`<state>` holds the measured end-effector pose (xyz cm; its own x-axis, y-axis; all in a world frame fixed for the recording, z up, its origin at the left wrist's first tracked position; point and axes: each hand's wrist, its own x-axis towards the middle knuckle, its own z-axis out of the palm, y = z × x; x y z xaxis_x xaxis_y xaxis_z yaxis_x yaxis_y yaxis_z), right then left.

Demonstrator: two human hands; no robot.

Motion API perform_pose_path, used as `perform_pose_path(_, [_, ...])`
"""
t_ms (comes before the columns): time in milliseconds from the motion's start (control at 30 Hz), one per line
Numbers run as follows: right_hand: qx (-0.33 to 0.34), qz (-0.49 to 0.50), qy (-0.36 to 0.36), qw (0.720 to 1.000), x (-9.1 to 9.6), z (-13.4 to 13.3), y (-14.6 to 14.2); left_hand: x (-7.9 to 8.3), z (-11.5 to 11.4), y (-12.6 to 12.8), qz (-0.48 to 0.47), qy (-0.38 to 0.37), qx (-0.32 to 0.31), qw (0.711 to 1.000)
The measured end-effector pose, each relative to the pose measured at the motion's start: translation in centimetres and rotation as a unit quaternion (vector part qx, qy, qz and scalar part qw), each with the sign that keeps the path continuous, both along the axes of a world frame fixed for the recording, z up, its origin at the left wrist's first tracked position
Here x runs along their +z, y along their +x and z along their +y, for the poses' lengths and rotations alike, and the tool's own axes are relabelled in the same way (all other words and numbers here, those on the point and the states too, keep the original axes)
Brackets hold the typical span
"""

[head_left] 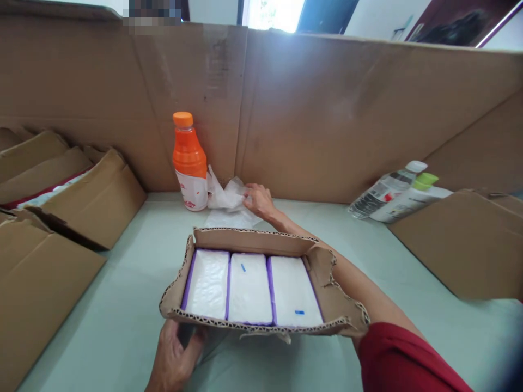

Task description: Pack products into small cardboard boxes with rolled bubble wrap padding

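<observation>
Left hand: clasps cardboard tray near edge, steadying three tissue packs. Right hand: pinches crumpled white wrapper; orange bottle just beyond fingertips.

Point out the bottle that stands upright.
The orange-capped orange bottle by the cardboard wall, next to the right hand. The clear bottle and green-capped bottle lie tilted at the right.

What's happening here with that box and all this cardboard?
A person's left hand holds the near edge of a torn cardboard tray with three white packs side by side in it. The right hand reaches past the tray to a crumpled white sheet beside an upright orange bottle. Its fingers touch the sheet, but whether they have hold of it is unclear. Two bottles lie at the right.
</observation>
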<state>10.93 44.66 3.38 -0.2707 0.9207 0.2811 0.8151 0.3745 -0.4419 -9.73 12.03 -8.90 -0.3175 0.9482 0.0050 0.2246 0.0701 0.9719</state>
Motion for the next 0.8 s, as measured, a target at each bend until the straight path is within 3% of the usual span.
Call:
perform_pose_path(67, [-0.003,-0.008,0.021,1.000,0.6,-0.5,0.7,0.2,-0.1,0.3,-0.008,-0.016,0.003,1.000])
perform_pose_path(167, [-0.034,-0.010,0.091,0.995,2.3,-4.1,5.3,1.0,0.1,0.6,-0.012,-0.022,0.011,1.000])
perform_pose_path(233, [-0.068,-0.031,0.196,0.978,3.1,-8.2,9.9,1.6,0.4,0.7,-0.009,-0.010,0.014,1.000])
perform_pose_path(300, [-0.103,-0.095,0.249,0.958,2.9,-13.2,14.3,2.2,0.6,0.6,-0.010,0.006,0.009,1.000])
perform_pose_path(400, [-0.114,-0.213,0.244,0.939,0.8,-21.5,18.6,2.8,0.8,0.2,-0.026,0.014,0.002,1.000])
perform_pose_path(500, [-0.004,-0.274,0.134,0.952,-1.5,-28.6,19.4,3.3,1.1,-0.3,-0.025,0.004,-0.001,1.000])
perform_pose_path(600, [0.054,-0.235,0.039,0.970,-1.7,-32.4,18.4,4.6,1.2,-0.6,-0.024,-0.006,-0.023,0.999])
perform_pose_path(700, [0.040,-0.123,0.040,0.991,-0.3,-33.2,16.8,6.4,1.0,-0.4,-0.047,0.002,-0.029,0.998])
perform_pose_path(800, [0.043,-0.019,0.051,0.998,0.6,-32.3,14.4,7.8,0.6,-0.1,-0.057,0.001,-0.017,0.998])
